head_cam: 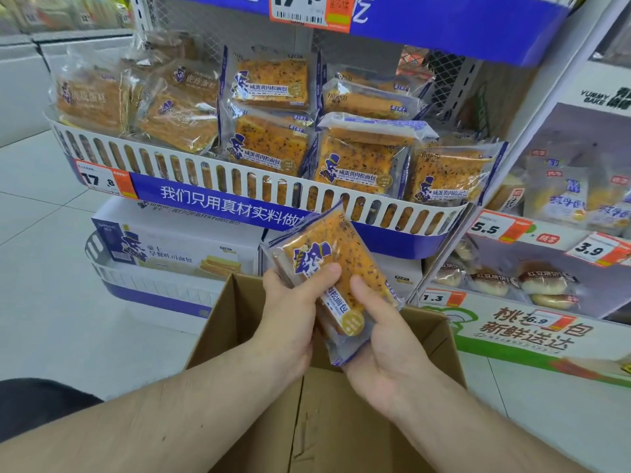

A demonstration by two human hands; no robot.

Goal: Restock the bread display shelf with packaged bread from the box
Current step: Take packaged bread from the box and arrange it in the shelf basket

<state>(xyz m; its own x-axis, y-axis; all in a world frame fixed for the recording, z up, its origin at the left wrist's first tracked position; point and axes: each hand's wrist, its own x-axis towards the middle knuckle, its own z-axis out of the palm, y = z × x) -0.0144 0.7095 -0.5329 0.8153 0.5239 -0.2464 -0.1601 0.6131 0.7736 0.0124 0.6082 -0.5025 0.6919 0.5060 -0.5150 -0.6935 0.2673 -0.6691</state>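
Note:
A clear-wrapped packet of orange, seed-flecked bread [336, 249] with a blue top-hat logo is held tilted above the open cardboard box [235, 322]. My left hand [293, 312] grips its left side, thumb on the front. My right hand [386, 349] holds its lower right end. Just behind and above is the display shelf, its white slotted rail [218, 175] fronting several like packets [355, 165] stacked in rows. The inside of the box is hidden by my hands and forearms.
Below the shelf sit white bread cartons [170, 247] in a lower tray. To the right stands another rack with buns [543, 285] and price tags [495, 228]. An upper blue shelf edge [444, 25] overhangs. Pale tiled floor [51, 268] lies to the left.

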